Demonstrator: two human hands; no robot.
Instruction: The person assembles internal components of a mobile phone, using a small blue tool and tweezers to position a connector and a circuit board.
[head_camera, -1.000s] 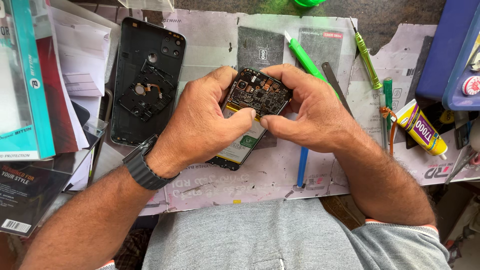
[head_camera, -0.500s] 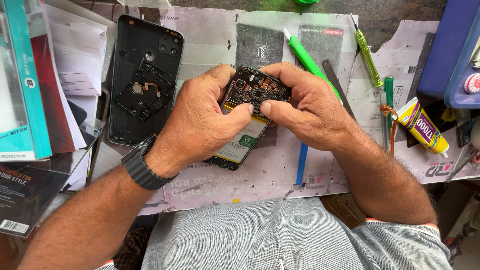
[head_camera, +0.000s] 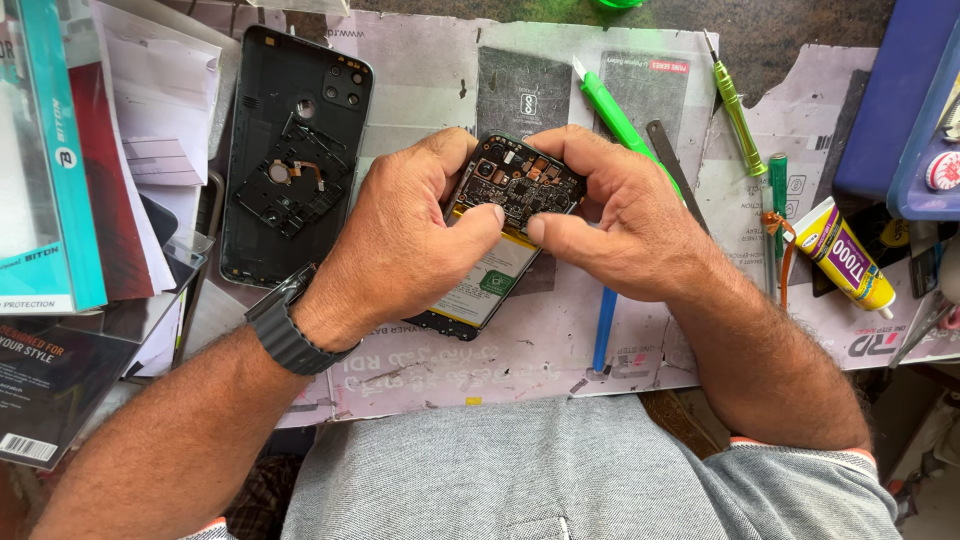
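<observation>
**Opened phone held at its upper end by both thumbs**

While the opened phone (head_camera: 505, 225) is gripped over the paper-covered bench (head_camera: 420, 70), its upper end, where the dark circuit board (head_camera: 520, 180) lies bare, is pinched between the left hand (head_camera: 405, 245) and the right hand (head_camera: 620, 220). The fingers of both hands are curled narrowly around the phone's edges, and the two thumbs are pressed close together just below the board, over the top of the battery (head_camera: 490, 285). The lower end of the phone is rested on the paper.

For this step to be done well, pressure is best kept on the frame and not on the bare board, since small parts there could be bent or cracked. The phone should be kept low over the bench, so that anything loosened is caught by the paper.

The removed back cover (head_camera: 290, 160) is laid well to the left, inner side up. A green pry tool (head_camera: 615, 115), a green screwdriver (head_camera: 735, 100) and a glue tube (head_camera: 845, 255) are laid to the right, within reach.
</observation>
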